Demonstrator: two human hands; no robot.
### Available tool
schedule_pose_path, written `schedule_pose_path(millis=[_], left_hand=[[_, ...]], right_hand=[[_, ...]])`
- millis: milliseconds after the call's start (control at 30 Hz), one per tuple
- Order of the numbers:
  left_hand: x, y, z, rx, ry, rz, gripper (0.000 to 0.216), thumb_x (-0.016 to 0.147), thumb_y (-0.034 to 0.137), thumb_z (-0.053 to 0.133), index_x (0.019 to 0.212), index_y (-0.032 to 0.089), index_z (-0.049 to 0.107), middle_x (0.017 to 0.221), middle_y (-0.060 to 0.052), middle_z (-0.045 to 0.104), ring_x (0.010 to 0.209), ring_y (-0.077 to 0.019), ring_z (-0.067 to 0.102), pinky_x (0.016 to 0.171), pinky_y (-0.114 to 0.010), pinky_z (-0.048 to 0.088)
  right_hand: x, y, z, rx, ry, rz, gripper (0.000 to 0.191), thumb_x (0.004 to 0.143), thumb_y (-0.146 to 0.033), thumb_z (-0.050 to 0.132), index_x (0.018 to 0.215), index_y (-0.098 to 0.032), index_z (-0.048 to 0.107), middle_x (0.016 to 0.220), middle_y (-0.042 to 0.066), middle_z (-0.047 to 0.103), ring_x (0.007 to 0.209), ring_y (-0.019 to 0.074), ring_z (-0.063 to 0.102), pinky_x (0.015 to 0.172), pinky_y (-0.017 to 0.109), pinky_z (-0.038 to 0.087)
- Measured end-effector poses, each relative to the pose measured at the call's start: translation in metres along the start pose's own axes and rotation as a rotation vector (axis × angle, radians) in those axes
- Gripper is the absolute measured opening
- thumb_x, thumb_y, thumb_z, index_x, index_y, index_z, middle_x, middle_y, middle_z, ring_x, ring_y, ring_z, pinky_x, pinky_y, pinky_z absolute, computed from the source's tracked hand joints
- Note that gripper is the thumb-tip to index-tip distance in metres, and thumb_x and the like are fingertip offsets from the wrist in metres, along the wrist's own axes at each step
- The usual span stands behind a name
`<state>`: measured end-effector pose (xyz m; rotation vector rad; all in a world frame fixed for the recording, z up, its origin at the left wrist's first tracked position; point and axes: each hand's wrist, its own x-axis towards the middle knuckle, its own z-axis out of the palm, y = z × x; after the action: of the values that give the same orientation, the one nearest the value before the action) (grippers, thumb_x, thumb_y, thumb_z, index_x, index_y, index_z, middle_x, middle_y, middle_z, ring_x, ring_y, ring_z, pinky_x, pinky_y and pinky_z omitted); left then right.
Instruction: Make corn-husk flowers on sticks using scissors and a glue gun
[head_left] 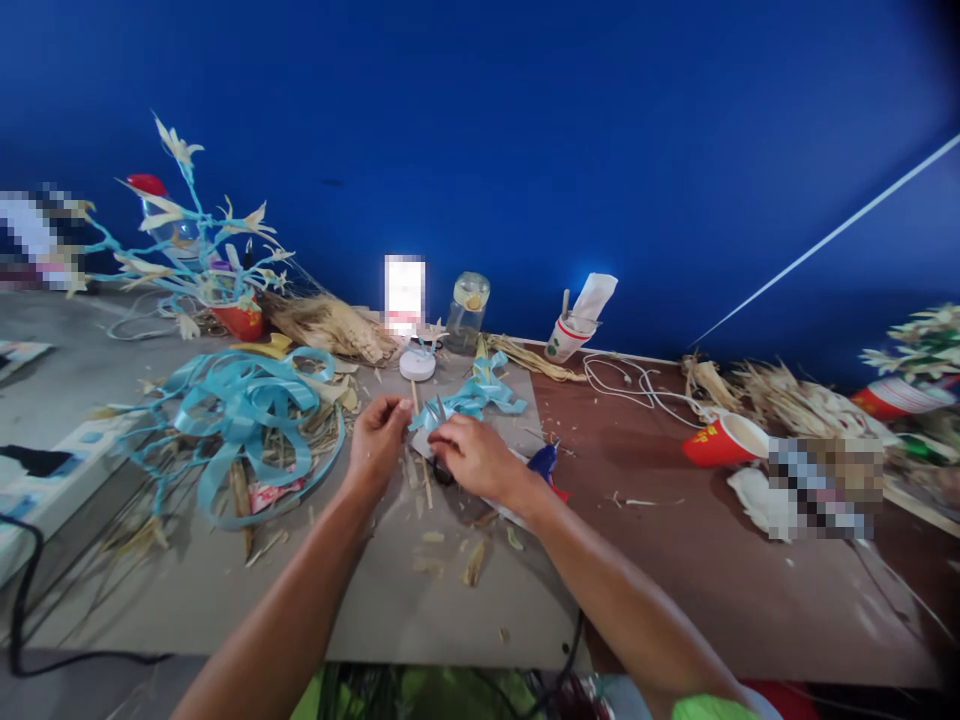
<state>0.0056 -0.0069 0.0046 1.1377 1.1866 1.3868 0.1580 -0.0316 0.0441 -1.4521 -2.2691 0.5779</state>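
Observation:
My left hand (pixel 379 440) is closed in a pinch on a thin wooden stick (pixel 421 440) that runs down between both hands. My right hand (pixel 474 455) is closed too, its fingertips pinching a light blue ribbon strip (pixel 471 397) against the stick. The ribbon trails away from the hands toward the back. Both hands hover just above the grey board (pixel 375 590) at the middle of the table. A blue glue gun (pixel 544 462) lies just right of my right wrist.
A big tangle of blue ribbon (pixel 240 420) lies left. A ribbon-wrapped branch with straw flowers stands in a red cup (pixel 241 320) at the back left. A jar (pixel 466 312), a white tape roll (pixel 417 364), paper cups (pixel 566 338) (pixel 724 440), a white cable (pixel 630 385) and straw piles (pixel 787 400) surround.

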Motion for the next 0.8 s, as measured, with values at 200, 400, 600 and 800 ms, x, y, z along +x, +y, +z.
schedule_pose_path(millis=[200, 400, 600, 800], left_hand=[[0.002, 0.004, -0.001, -0.108, 0.146, 0.01, 0.021, 0.073, 0.037, 0.061, 0.074, 0.017, 0.057, 0.056, 0.004, 0.047, 0.049, -0.0079, 0.039, 0.047, -0.021, 0.029], [0.003, 0.006, 0.0, -0.079, 0.121, 0.003, 0.021, 0.074, 0.037, 0.06, 0.073, 0.016, 0.058, 0.055, 0.004, 0.047, 0.047, -0.0074, 0.038, 0.046, -0.021, 0.029], [0.003, 0.004, -0.001, -0.088, 0.093, 0.001, 0.024, 0.073, 0.04, 0.062, 0.072, 0.016, 0.058, 0.054, 0.004, 0.048, 0.047, -0.0074, 0.039, 0.046, -0.022, 0.028], [0.003, 0.0, 0.001, -0.109, 0.107, -0.004, 0.02, 0.072, 0.036, 0.063, 0.078, 0.017, 0.059, 0.059, 0.005, 0.048, 0.048, -0.0067, 0.04, 0.046, -0.021, 0.03]], right_hand=[[-0.004, -0.017, 0.013, -0.273, -0.103, -0.085, 0.024, 0.088, -0.031, 0.05, 0.091, -0.017, 0.069, 0.091, 0.009, 0.065, 0.095, 0.0214, 0.054, 0.086, 0.032, 0.037], [0.004, -0.033, 0.035, -0.416, -0.098, 0.028, 0.036, 0.086, -0.042, 0.049, 0.097, -0.013, 0.067, 0.098, 0.015, 0.064, 0.1, 0.0275, 0.053, 0.082, 0.036, 0.039], [0.002, -0.033, 0.044, -0.426, -0.154, 0.046, 0.025, 0.082, -0.024, 0.049, 0.091, -0.011, 0.068, 0.091, 0.016, 0.067, 0.089, 0.0269, 0.059, 0.076, 0.036, 0.041], [0.007, -0.008, 0.024, -0.03, -0.07, 0.303, 0.017, 0.078, -0.026, 0.054, 0.075, -0.017, 0.068, 0.075, 0.006, 0.069, 0.071, 0.0172, 0.06, 0.061, 0.025, 0.037]])
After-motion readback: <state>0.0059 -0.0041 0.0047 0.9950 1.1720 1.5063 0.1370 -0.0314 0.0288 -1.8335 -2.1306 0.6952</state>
